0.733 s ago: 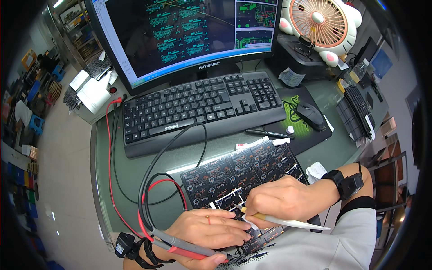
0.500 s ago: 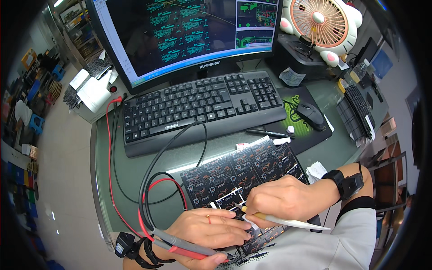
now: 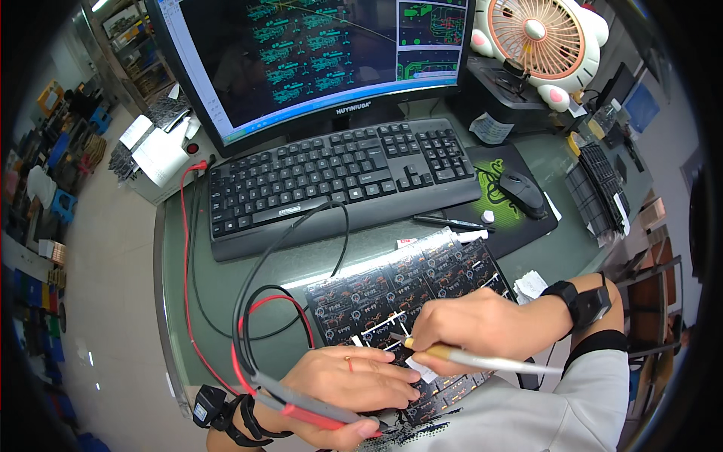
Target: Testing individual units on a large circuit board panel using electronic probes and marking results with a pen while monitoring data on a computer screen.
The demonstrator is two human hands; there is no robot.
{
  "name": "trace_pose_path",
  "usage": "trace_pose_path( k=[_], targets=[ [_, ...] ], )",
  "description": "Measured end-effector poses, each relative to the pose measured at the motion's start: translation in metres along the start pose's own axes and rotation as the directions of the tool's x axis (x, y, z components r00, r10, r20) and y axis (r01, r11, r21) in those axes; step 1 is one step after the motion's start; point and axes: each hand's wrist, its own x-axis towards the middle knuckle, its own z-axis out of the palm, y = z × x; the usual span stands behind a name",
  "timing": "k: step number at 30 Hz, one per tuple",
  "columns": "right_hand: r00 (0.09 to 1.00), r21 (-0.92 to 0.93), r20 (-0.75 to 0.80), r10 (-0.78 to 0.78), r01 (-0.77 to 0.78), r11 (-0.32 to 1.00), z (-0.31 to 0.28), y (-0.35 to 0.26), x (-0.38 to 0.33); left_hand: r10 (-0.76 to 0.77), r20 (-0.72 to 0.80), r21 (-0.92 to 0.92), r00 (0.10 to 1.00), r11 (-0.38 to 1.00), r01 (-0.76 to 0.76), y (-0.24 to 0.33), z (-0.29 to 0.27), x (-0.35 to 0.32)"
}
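Observation:
A black printed circuit board panel [image 3: 361, 290] with copper-coloured traces lies tilted at the desk's front edge, partly over my lap. My right hand [image 3: 471, 331] grips a slim craft knife [image 3: 482, 358] with a pale, yellowish handle; its blade meets the board near some white strips. The handle's rear end is smeared by motion. My left hand [image 3: 350, 388] rests its fingers on the board's near left part. Two test probes [image 3: 320, 414], one red and one grey-black, are held under its thumb side. A small white label-like piece [image 3: 422, 369] lies between the hands.
Red and black leads [image 3: 245, 331] loop up left of the board. Behind it are a keyboard [image 3: 331, 181], a monitor [image 3: 324, 53] and a mouse [image 3: 521, 193] on a pad. A pen [image 3: 452, 223], crumpled paper [image 3: 529, 286], stacked dark boards [image 3: 602, 188] and a fan [image 3: 535, 38] stand around.
The knife's rear end has swung up and outward, and its blade has shifted slightly on the board. My right hand has turned a little; my left hand stays almost still.

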Motion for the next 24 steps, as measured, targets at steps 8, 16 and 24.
trace_pose_path(
  k=[8,16,24],
  targets=[
    [0.984,0.394,0.064,0.169,-0.181,0.901,-0.046,-0.003,0.038,-0.169,-0.403,-0.343,0.900,0.939,0.023,0.026,-0.024,0.006],
    [0.911,0.735,0.193,0.364,-0.380,0.561,-0.043,-0.003,0.062,-0.496,-0.277,-0.377,0.823,0.844,0.382,0.028,-0.023,0.019],
    [0.864,0.724,0.175,0.473,-0.438,0.533,-0.048,0.017,0.016,-0.615,-0.472,-0.674,0.632,0.713,0.190,0.015,-0.016,0.005]
  ],
)
